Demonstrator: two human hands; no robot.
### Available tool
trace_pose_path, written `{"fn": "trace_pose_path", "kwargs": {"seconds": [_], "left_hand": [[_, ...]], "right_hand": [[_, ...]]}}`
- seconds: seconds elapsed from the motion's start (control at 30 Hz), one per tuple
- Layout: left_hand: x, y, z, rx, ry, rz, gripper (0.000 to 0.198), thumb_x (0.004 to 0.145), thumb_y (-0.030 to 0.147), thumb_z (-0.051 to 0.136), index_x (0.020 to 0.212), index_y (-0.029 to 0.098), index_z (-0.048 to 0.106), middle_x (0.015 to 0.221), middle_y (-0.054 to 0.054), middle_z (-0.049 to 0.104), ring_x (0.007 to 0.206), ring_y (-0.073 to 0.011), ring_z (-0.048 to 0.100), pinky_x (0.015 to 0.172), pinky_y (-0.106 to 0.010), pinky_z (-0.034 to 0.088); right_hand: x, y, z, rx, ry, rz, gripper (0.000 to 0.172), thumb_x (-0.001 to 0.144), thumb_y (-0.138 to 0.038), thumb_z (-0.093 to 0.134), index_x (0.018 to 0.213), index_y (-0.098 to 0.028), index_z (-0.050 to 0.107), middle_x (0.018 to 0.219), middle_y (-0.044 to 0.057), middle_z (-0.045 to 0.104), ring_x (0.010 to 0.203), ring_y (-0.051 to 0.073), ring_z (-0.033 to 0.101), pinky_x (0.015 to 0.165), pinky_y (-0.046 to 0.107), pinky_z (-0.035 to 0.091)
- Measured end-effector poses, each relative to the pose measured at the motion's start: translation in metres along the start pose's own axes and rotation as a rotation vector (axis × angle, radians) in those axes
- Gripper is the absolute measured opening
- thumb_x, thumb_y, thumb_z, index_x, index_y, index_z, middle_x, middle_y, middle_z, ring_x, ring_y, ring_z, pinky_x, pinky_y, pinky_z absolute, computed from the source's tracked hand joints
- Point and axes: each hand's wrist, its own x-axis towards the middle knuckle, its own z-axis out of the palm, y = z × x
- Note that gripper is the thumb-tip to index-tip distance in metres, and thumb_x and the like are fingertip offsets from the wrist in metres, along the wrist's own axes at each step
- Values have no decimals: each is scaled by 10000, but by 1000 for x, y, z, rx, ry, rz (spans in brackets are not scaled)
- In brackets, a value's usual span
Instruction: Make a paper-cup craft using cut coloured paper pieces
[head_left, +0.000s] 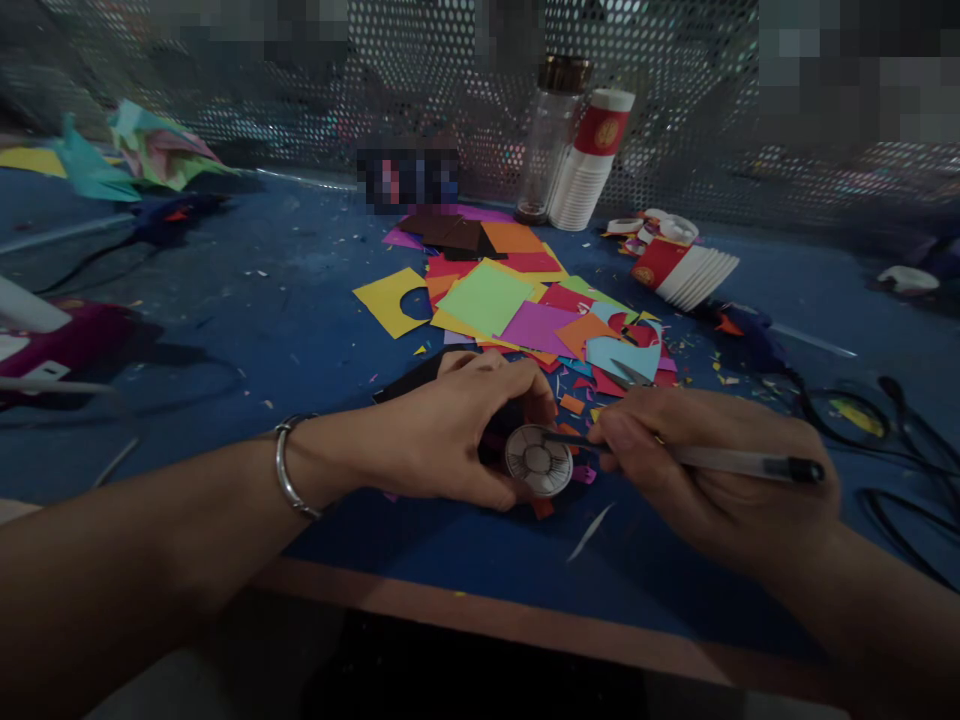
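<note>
My left hand [465, 430] curls around a small dark object whose round white end [538, 460] faces me. Black lines fan out on that end around a drawn inner circle. The body behind it lies mostly hidden by my fingers, so I cannot tell its kind. In my right hand [705, 470] a clear-barrelled pen [720, 460] with a black end is gripped, its tip touching the white face. A sheet of black paper [412, 378] shows behind my left hand. Coloured paper squares [484, 298] and small scraps are spread just beyond both hands.
Stacked paper cups [589, 170] stand beside a clear bottle [551, 140] against a perforated metal screen. Another cup stack [686, 272] lies tilted at right. Glue guns [750, 330] with black cables [900, 440] lie at the sides. A magenta object [67, 345] sits at left.
</note>
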Motion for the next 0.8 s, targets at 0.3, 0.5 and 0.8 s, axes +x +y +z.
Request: {"fn": "trace_pose_path", "kwargs": {"seconds": [0.3,0.5,0.8], "left_hand": [[1,-1,0,-8,-13,10,478,699,433,829,1057,232,584,1105,-16,686,1083,-262,562,997,-430,331],[0,-1,0,-7,-12,12,470,702,404,822,1068,237,578,1112,-18,688,1096,-268,556,997,-423,334],[-1,-1,0,-2,-9,13,478,706,422,835,1074,236,593,1092,-5,679,1093,-257,547,994,-410,330]], "right_hand": [[1,0,-2,19,-63,30,335,996,-188,464,682,-230,573,535,-22,634,450,107,574,448,234,404],[1,-1,-4,16,-62,34,345,999,-190,452,679,-238,573,542,-24,646,447,112,589,456,242,422],[-3,2,1,17,40,36,295,1009,-224,492,737,-218,606,559,-18,655,470,101,598,474,221,440]]}}
